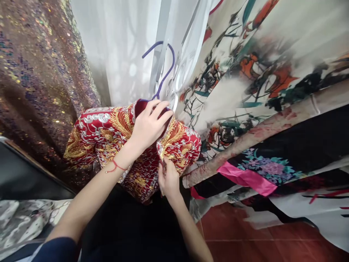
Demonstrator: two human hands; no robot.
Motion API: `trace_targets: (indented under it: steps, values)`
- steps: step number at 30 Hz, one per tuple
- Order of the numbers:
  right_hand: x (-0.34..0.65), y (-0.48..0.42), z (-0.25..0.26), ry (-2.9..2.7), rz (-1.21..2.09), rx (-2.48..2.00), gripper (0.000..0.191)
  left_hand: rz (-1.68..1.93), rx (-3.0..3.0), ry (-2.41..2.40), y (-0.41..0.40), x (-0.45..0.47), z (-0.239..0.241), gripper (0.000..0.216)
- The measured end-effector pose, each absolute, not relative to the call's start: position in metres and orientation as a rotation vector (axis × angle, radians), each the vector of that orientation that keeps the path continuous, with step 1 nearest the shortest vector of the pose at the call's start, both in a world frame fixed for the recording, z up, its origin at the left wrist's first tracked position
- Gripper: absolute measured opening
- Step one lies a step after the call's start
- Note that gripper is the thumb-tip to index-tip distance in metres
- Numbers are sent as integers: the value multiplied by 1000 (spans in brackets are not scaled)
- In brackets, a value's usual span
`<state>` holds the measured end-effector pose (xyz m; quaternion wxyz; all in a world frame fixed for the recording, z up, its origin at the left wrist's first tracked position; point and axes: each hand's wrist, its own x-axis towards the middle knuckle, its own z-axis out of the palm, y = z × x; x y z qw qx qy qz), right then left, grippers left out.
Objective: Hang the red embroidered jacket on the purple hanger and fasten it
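A red jacket point(109, 127), thick with gold and silver embroidery, is on a purple hanger point(173, 60) whose hook stands up above the neckline. Across the collar lies my left hand point(149, 125), its fingers curled over the neck opening just below the hook; their tips are partly hidden. Lower down, my right hand point(169, 178) pinches the jacket's front edge between thumb and fingers. The front panels hang partly apart, and the lower part of the garment drops in front of my dark clothing.
Sequinned fabric point(40, 72) hangs at the left, beside a white curtain point(120, 47). White scrolled metalwork point(188, 69) rises behind the hanger. To the right are a floral-printed cloth point(245, 72), rolled fabric point(245, 136) and a pink ribbon point(248, 178), above red floor tiles point(226, 225).
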<state>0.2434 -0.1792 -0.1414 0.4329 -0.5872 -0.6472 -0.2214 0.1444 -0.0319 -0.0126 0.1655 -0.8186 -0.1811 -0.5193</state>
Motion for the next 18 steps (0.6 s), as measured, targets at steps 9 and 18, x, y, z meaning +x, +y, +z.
trace_targets:
  steps: [9, 18]
  values:
    - [345, -197, -83, -1405, -611, -1351, 36, -2197, -2358, -1205, -134, 140, -167, 39]
    - [372, -194, -138, -1156, -32, -1525, 41, -2312, -2817, -1393, -102, 151, -195, 27]
